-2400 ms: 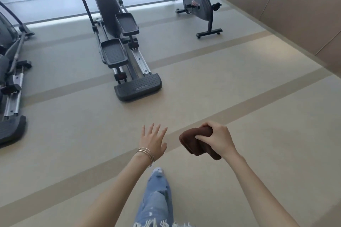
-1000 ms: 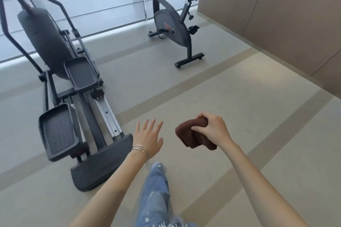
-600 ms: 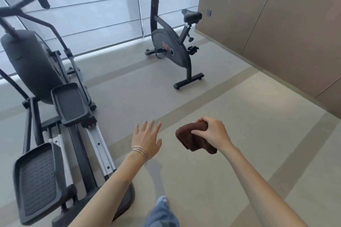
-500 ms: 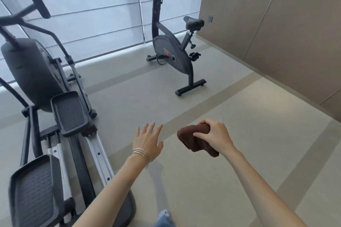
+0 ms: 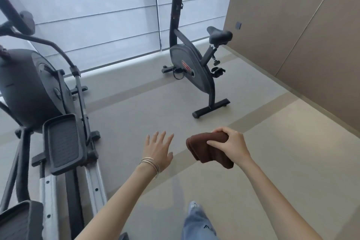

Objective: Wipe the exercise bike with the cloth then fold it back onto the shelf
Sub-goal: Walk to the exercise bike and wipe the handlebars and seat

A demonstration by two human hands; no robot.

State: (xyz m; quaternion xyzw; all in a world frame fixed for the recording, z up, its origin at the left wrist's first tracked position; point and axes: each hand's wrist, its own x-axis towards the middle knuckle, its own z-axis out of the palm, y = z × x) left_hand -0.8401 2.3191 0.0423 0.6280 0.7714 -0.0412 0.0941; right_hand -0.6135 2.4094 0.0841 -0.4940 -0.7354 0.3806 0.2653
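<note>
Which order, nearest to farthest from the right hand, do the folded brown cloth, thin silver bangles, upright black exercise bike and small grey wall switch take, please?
1. Folded brown cloth: gripped in the right hand.
2. Thin silver bangles: on the left wrist, alongside.
3. Upright black exercise bike: ahead on the floor.
4. Small grey wall switch: beyond the bike, right wall.

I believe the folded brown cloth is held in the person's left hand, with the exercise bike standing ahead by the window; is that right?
Not quite: the head view shows the right hand gripping the folded brown cloth; the left hand is open and empty. The exercise bike does stand ahead by the window.
</note>
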